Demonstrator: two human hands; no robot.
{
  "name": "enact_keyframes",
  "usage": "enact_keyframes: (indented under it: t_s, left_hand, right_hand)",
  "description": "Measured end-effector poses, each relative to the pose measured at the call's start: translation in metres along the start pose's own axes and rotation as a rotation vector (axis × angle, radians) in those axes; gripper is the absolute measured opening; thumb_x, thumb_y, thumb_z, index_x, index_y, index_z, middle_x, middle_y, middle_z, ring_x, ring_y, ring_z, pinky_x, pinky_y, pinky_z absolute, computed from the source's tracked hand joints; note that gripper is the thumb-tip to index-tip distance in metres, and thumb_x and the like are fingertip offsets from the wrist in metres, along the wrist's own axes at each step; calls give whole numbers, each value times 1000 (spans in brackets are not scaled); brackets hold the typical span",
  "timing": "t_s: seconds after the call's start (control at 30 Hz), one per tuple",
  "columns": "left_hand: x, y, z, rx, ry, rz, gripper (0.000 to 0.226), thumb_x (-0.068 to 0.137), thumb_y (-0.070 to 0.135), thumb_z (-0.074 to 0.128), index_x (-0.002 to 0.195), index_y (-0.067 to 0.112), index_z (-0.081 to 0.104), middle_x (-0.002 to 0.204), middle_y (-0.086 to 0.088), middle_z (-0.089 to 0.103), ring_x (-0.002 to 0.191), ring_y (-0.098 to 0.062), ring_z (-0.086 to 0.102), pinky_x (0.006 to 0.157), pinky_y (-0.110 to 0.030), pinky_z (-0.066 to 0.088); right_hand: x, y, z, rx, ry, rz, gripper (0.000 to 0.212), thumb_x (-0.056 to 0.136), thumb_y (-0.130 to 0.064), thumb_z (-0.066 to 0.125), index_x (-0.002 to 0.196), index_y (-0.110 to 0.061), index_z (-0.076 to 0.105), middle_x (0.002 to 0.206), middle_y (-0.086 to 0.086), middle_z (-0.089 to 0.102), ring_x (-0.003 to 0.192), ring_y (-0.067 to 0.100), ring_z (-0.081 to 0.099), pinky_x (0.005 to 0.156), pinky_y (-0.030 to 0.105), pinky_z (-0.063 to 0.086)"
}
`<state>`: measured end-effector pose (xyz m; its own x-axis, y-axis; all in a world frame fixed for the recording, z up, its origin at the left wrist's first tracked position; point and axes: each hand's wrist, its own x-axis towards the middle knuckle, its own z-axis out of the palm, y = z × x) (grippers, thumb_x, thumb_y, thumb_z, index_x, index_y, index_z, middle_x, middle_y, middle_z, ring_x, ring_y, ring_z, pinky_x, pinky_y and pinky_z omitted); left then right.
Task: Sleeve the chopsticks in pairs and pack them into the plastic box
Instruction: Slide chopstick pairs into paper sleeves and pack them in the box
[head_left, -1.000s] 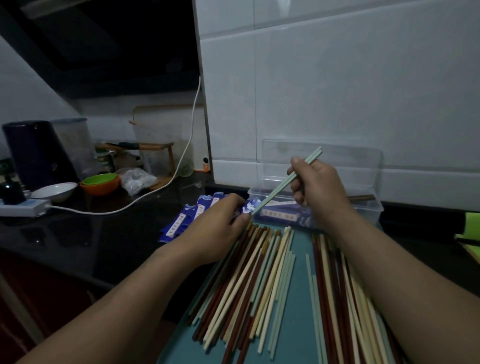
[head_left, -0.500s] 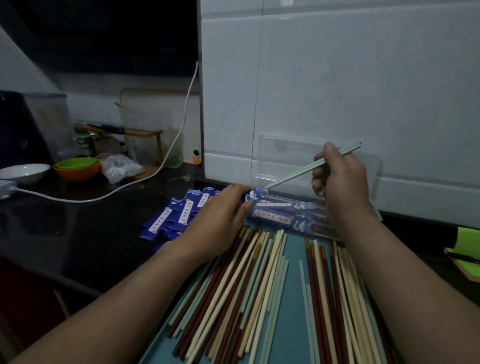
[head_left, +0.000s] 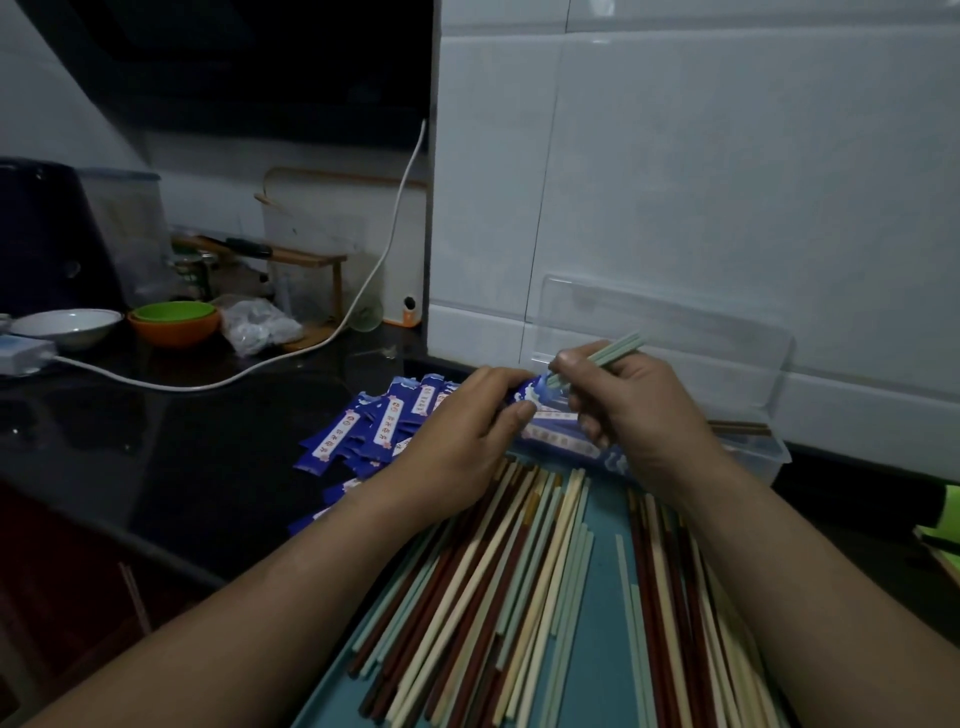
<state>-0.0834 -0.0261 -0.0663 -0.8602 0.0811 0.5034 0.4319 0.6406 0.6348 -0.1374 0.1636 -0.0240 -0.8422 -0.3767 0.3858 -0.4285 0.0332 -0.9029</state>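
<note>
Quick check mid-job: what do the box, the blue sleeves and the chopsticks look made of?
Box: clear, rigid, glossy plastic; the white wall shows through its raised lid.
Blue sleeves: thin printed film or coated paper, slightly shiny and creased; I cannot tell which.
Chopsticks: smooth, evenly coloured green, cream and red-brown with a matte finish; probably moulded plastic, possibly painted wood.

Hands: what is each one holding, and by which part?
The right hand grips the pale green chopsticks near their top end; the left hand pinches the blue sleeve at its open mouth.
</note>
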Motion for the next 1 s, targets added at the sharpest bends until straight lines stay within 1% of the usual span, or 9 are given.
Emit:
enact_keyframes:
  t_s: [0.13,0.23,0.43,0.5,0.6,0.73,0.83,0.9,1.0]
  left_hand:
    - [0,-1,-4,-32,-3,-46,31,110,34,46,139,27,55,125,14,57,115,0,57,97,-33,54]
    - [3,2,-6,25,-14,-40,30,110,37,46,137,29,56,123,16,57,113,1,57,93,-28,53]
    - [13,18,-4,119,19,-2,30,110,34,47,136,23,56,122,8,60,111,-4,57,95,-34,52]
    - [15,19,-4,128,17,6,36,109,36,47,143,24,51,134,6,60,120,-5,57,100,-34,52]
    - [22,20,0,148,15,37,42,109,38,48,149,25,47,142,5,58,127,-6,54,106,-39,51]
    - [34,23,6,187,106,114,45,107,40,51,150,27,46,137,5,53,127,-12,52,108,-50,47]
    - [36,11,3,105,187,89,47,105,49,47,150,36,41,141,11,44,135,-12,44,111,-53,44]
    - [33,-1,4,65,238,67,44,104,51,45,146,37,44,139,17,43,136,-8,44,111,-51,46]
    - [29,-12,8,-11,282,34,37,108,41,49,144,29,50,138,15,47,130,-4,49,108,-41,51]
  right_hand:
    - [-1,-4,-3,-39,112,-6,30,105,-38,57,104,-10,67,70,2,63,52,14,53,47,23,45]
    - [0,-9,-6,-112,208,-29,32,110,-37,45,104,-13,67,73,5,65,51,14,53,47,23,44]
    - [-4,-8,6,-267,14,31,44,112,-42,37,97,-11,65,69,4,66,50,15,54,50,24,44]
    - [-3,-9,4,-281,-1,32,39,110,-44,40,97,-16,63,73,4,67,53,16,55,51,26,45]
    - [-1,-8,-1,-249,7,29,26,107,-35,52,97,-15,64,68,5,64,54,19,55,52,32,44]
    - [4,-11,-12,-192,184,-5,16,104,-25,59,97,-13,66,63,4,61,53,16,54,48,27,43]
    - [16,-12,-42,-147,446,-26,11,97,-22,62,87,-19,65,67,1,63,51,14,53,47,25,41]
    - [24,-10,-63,-164,571,3,10,92,-21,61,83,-20,63,67,2,64,49,15,54,48,26,39]
    - [28,-2,-79,-236,568,90,8,93,-16,59,87,-14,64,67,6,65,45,14,52,41,20,37]
